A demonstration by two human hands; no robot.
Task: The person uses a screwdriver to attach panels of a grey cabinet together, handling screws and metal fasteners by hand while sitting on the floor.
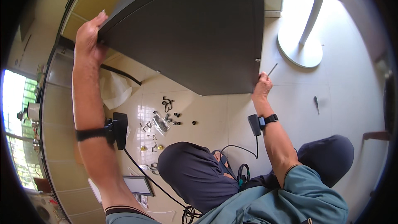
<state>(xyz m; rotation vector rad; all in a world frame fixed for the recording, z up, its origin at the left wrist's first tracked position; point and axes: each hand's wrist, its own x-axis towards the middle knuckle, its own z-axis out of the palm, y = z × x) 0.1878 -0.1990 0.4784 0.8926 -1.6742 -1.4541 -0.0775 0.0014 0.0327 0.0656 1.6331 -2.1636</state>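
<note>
A large dark grey boxy cabinet is tilted up in front of me, its broad flat face toward me. Round metal fittings show along its right edge. My left hand grips the cabinet's left edge, fingers curled over it and partly hidden behind. Down at the lower right corner, my right hand is closed, touching the cabinet's edge. A thin metal rod, like a tool shaft, sticks out of that hand; its other end is hidden in the fingers.
Hooks, small black and metal fittings and a clear plastic bag lie on the tiled floor. Scissors are near my knee. A pointed dark tool lies at right, below a white round stand base. Cables trail from my wrist straps.
</note>
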